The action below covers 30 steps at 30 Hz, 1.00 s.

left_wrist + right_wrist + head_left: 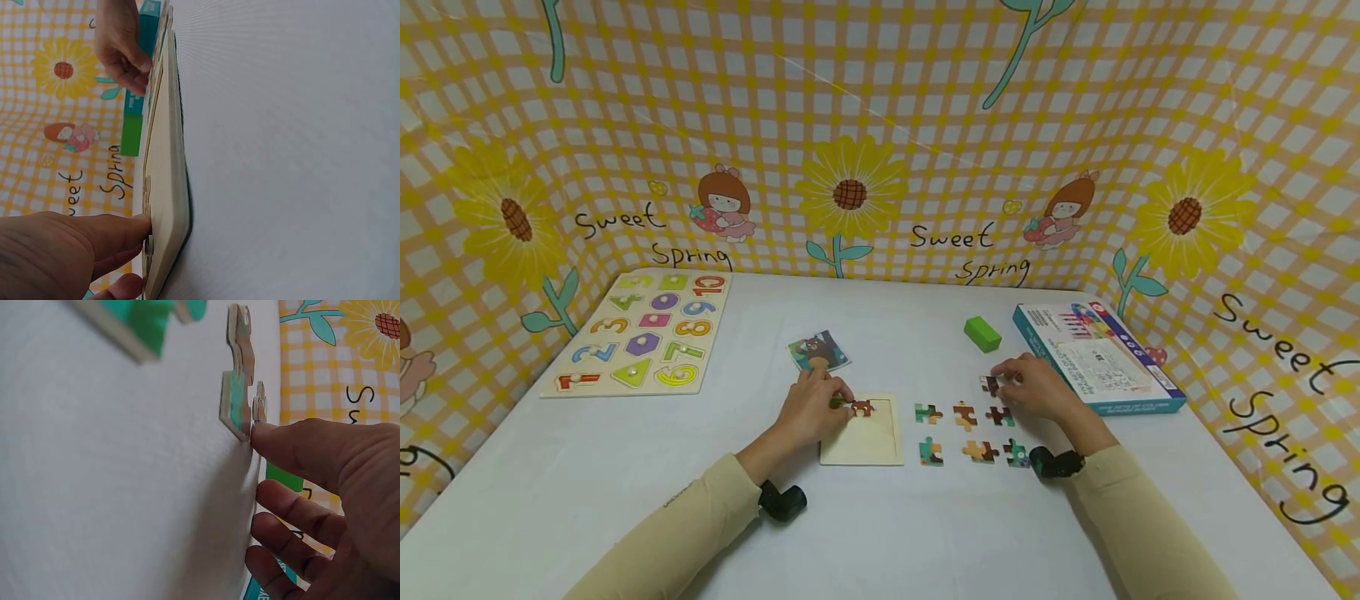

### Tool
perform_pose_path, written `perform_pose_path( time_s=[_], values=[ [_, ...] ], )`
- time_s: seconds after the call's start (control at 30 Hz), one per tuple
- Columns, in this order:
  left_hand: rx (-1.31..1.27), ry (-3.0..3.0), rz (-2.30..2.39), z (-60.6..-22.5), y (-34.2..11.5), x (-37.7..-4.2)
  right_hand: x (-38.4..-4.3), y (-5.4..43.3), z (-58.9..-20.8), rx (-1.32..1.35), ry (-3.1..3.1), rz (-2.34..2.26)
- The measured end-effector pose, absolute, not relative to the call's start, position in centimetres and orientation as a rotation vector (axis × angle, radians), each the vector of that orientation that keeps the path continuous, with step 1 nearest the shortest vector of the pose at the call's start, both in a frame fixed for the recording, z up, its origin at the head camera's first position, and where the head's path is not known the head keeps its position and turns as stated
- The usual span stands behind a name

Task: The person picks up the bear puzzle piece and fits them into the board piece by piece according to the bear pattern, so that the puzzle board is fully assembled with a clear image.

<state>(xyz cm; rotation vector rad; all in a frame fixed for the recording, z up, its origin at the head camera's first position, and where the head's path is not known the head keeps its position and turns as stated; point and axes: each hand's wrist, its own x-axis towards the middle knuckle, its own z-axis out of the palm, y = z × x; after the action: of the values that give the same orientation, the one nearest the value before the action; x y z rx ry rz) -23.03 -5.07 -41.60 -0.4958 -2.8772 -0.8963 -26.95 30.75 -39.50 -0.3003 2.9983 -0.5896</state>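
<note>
My left hand (811,410) reaches over the upper left of a shallow wooden puzzle tray (868,450). One finger stretches onto a small bear picture card (825,348), while others touch the pieces in the tray, among them a brown puzzle piece (862,408). In the left wrist view, fingertips (142,228) press at the tray's inner edge. To the right, my right hand (1036,387) pinches the edge of a dark brown and white puzzle piece (987,385) low at the tabletop. Its thumb (275,437) shows in the right wrist view; the index finger is hidden behind it.
Several loose puzzle pieces (965,415) lie in two rows right of the tray. A green block (982,333) and a flat teal-edged box (1105,367) lie at the back right. A number-and-shape board (640,333) lies at the left. Checked cloth (917,125) walls the table.
</note>
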Motion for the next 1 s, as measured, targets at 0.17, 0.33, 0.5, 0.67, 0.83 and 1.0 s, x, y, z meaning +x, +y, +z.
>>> perform_pose_path(
  time_s=[0.17,0.33,0.5,0.67,0.83,1.0],
  values=[
    [-0.483,-2.882,-0.914,-41.54,-5.17,-22.90,-26.95,30.81,-39.61,-0.328,3.001,-0.594],
    [-0.478,-2.878,-0.928,-41.48,-5.21,-22.80,-27.10,30.75,-39.47,-0.319,3.008,-0.590],
    [-0.475,-2.875,-0.931,-41.49,-5.17,-22.83,-27.19,30.75,-39.55,-0.310,3.015,-0.573],
    [-0.487,-2.875,-0.917,-41.60,-5.10,-22.88,-26.93,30.80,-39.74,-0.330,3.026,-0.552],
    [-0.493,-2.876,-0.919,-41.61,-5.01,-22.86,-26.80,30.85,-39.84,-0.339,3.044,-0.536],
    [-0.501,-2.867,-0.921,-41.60,-4.99,-22.78,-26.64,30.80,-39.74,-0.346,3.058,-0.535]
  ],
)
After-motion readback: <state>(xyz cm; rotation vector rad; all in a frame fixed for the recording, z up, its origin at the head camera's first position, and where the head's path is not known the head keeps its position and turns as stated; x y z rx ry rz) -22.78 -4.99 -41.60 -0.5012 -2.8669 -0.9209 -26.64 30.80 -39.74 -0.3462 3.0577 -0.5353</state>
